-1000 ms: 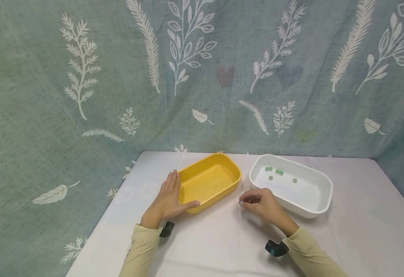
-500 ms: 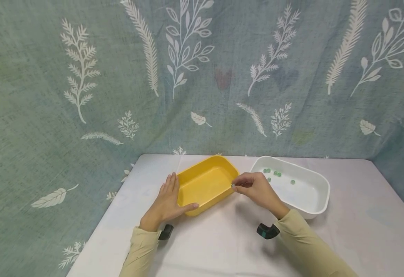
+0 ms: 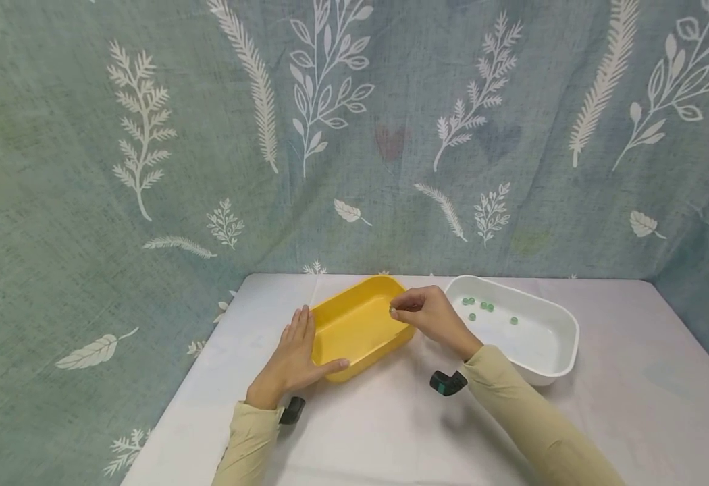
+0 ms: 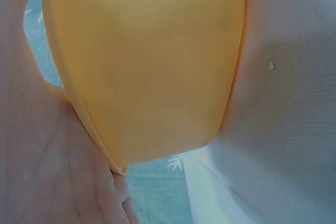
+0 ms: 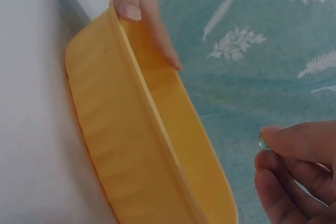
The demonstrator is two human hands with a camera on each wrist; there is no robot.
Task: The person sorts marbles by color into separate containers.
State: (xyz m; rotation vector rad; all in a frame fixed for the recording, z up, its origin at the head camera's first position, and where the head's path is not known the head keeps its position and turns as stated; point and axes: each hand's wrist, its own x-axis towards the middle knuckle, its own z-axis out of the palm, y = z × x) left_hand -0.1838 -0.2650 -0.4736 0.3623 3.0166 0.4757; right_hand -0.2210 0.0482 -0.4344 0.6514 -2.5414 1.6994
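My left hand (image 3: 289, 359) rests on the near-left end of a yellow tray (image 3: 357, 332), its fingers straight along the rim and the thumb spread over the front edge. Above the right end of that tray, my right hand (image 3: 435, 320) pinches a small clear greenish glass marble (image 5: 262, 141) between thumb and fingertips. In the right wrist view the marble sits apart from the yellow rim. No marble shows inside the yellow tray in the head view. Several green marbles (image 3: 514, 320) lie scattered on the floor of a white tray (image 3: 539, 345) to the right.
Both trays stand on a table covered with a white cloth (image 3: 385, 432). A green-grey curtain with white leaf prints (image 3: 342, 155) hangs behind it and along its left side. The right forearm passes in front of the white tray's near side.
My right hand has risen from near the table between the trays and moved left and away, carrying the marble over the yellow tray. My left hand has stayed on the rim.
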